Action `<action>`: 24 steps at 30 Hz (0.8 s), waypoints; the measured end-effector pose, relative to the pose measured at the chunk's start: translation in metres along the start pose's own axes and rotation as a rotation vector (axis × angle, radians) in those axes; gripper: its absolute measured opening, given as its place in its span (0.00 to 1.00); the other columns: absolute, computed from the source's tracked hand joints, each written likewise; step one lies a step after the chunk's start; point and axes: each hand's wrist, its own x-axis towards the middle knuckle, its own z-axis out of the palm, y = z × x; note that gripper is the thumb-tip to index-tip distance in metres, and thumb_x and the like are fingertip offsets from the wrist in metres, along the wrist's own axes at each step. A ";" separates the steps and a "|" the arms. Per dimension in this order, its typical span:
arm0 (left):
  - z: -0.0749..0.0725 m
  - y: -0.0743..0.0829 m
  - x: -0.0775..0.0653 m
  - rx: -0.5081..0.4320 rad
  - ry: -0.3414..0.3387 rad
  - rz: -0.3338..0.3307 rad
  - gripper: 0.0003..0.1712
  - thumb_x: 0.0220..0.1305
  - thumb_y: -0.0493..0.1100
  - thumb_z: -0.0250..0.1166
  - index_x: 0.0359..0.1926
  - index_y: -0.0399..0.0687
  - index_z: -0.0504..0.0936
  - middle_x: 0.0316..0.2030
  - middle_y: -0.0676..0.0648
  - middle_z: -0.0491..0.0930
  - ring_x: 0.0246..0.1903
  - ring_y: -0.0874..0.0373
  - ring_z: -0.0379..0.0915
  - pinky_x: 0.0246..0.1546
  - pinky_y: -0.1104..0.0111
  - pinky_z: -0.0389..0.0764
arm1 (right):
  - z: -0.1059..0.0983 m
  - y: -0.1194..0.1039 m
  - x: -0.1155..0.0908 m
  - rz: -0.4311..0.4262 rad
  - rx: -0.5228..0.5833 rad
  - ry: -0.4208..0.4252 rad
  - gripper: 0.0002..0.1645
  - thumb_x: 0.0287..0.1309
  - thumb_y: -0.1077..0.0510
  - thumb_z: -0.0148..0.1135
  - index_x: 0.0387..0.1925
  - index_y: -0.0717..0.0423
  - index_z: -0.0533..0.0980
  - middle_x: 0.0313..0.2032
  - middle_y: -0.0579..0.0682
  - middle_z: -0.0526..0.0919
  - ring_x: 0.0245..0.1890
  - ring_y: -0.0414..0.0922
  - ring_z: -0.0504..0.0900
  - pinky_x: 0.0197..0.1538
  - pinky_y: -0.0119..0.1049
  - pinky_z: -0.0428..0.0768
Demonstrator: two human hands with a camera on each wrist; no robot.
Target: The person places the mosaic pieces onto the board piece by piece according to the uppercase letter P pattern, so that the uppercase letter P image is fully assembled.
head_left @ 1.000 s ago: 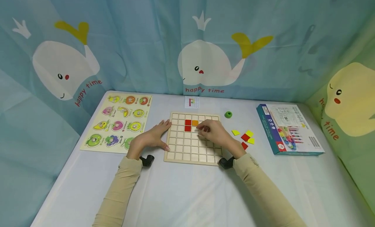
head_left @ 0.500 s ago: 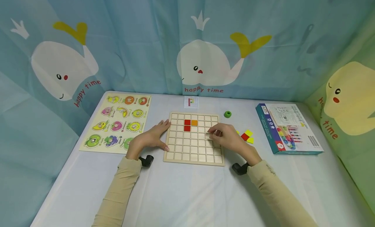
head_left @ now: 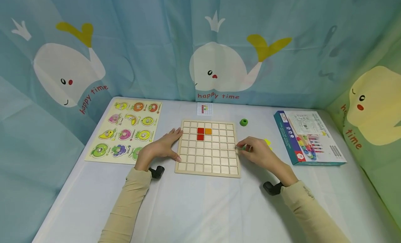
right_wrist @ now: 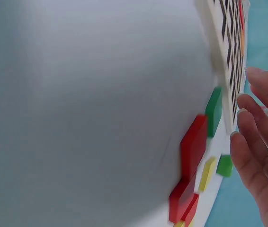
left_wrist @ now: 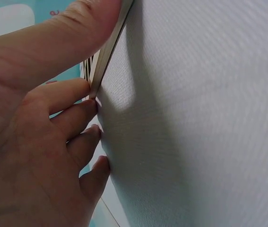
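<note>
A wooden grid board (head_left: 208, 159) lies on the white table, with two red tiles (head_left: 200, 134) and an orange tile (head_left: 208, 131) set in its upper cells. My left hand (head_left: 163, 145) rests spread at its left side; in the left wrist view the thumb and fingertips touch the board's edge (left_wrist: 106, 56). By the right edge is my right hand (head_left: 258, 150), fingers loosely bent, with nothing visible between them in the right wrist view. Below those fingers lie a green tile (right_wrist: 213, 112), red tiles (right_wrist: 193, 146) and a yellow tile (right_wrist: 207, 174). In the head view the hand hides most of them.
A small printed grid card (head_left: 204, 109) lies behind the board. The green bead (head_left: 243, 122) stands at its back right. A fruit puzzle board (head_left: 125, 124) is on the left and a flat cardboard box (head_left: 313, 138) on the right. Patterned curtains hang behind.
My right hand has drawn back rightward from beside the orange tile, across the board to its right edge, over the loose tiles. The left hand stays in place.
</note>
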 end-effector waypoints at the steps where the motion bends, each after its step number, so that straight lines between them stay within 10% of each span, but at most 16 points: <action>1: 0.000 0.000 0.000 0.000 -0.001 -0.004 0.66 0.53 0.43 0.81 0.81 0.35 0.47 0.83 0.39 0.38 0.82 0.41 0.29 0.82 0.48 0.39 | -0.001 0.002 -0.002 0.002 -0.002 -0.002 0.10 0.60 0.66 0.70 0.44 0.62 0.85 0.37 0.52 0.86 0.29 0.41 0.76 0.29 0.31 0.78; 24: 0.001 0.000 0.000 -0.015 0.005 -0.007 0.65 0.53 0.43 0.81 0.81 0.36 0.48 0.83 0.40 0.38 0.82 0.42 0.28 0.82 0.49 0.39 | -0.019 0.030 -0.030 0.050 -0.026 -0.065 0.14 0.57 0.63 0.75 0.46 0.60 0.86 0.38 0.50 0.85 0.33 0.42 0.76 0.35 0.29 0.78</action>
